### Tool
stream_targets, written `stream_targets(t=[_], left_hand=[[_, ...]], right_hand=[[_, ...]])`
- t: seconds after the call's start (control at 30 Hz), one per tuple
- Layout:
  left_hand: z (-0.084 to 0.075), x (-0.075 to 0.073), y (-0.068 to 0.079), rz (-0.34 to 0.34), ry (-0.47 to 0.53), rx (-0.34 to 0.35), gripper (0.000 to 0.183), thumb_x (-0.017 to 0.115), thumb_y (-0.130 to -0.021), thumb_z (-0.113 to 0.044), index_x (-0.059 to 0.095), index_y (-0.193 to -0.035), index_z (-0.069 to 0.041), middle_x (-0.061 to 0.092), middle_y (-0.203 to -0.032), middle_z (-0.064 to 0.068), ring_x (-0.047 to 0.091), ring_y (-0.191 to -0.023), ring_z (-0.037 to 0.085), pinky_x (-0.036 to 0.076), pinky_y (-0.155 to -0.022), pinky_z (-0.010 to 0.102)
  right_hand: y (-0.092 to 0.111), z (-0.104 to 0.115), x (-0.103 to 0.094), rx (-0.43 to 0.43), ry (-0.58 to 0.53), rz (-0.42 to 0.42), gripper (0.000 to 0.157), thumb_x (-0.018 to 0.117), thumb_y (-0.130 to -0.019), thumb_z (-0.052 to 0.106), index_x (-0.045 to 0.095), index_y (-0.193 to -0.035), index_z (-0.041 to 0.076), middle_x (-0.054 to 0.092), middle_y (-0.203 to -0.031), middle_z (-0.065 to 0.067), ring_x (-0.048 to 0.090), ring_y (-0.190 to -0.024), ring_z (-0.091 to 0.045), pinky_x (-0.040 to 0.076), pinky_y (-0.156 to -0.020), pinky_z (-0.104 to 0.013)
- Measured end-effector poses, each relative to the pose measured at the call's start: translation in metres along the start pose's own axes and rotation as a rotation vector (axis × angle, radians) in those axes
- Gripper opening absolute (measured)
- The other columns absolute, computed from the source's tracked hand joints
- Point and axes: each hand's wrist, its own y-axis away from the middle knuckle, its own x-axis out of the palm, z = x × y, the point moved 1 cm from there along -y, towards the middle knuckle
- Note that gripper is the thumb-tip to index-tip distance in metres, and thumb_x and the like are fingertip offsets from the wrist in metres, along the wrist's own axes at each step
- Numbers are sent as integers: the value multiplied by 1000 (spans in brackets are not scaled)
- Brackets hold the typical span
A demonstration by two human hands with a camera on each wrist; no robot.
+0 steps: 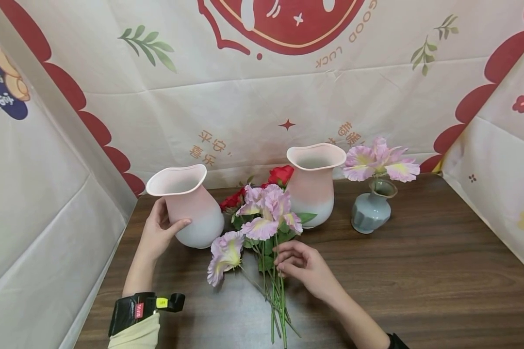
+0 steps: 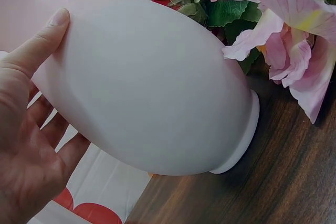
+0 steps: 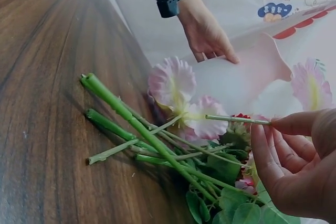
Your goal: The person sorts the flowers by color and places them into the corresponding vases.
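Note:
My left hand (image 1: pixel 156 234) holds the left pink-and-white vase (image 1: pixel 197 219) by its side, the thumb (image 2: pixel 50 32) across the front and the other fingers behind. That vase stands on the table, tilted a little. My right hand (image 1: pixel 307 270) pinches the thin green stem (image 3: pixel 233 120) of a pink iris between thumb and fingers, its cut end pointing out, over a pile of flowers. In the pile lie a loose pink iris (image 1: pixel 224 255), red roses (image 1: pixel 281 175), green leaves and several crossed stems (image 3: pixel 131 119).
A second pink-and-white vase (image 1: pixel 315 194) stands behind the flowers. Right of it is a small blue-grey vase (image 1: pixel 371 212) with a pink iris (image 1: pixel 380 160) in it. A printed cloth (image 1: pixel 244 97) hangs behind the dark wooden table (image 1: pixel 419 271).

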Motion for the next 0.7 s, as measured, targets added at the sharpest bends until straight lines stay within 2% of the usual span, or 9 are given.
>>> stream_targets(t=[0.27,0.5,0.7], left_hand=[[0,0,0,2,0,-4,74,72,-84,-5,29,-144,-2,38,-145,23,35,-133,38,31,-107,66],[0,0,1,1,2,2,75,72,-84,-4,28,-144,-3,38,-145,23,34,-134,38,31,-107,66],[1,0,0,1,4,9,74,71,-84,-4,29,-144,-2,39,-144,23,35,-133,38,31,-107,66]], right_hand=[[2,6,-4,-77,66,-21,28,58,-85,-13,52,-112,-18,60,-92,-37,65,-81,-11,60,-69,-19],[4,9,-10,-106,58,-18,26,57,-85,-15,52,-110,-19,59,-92,-39,66,-82,-20,62,-71,-25],[7,14,-13,-163,53,-28,24,57,-85,-17,52,-108,-19,57,-92,-42,66,-81,-12,63,-71,-29]])
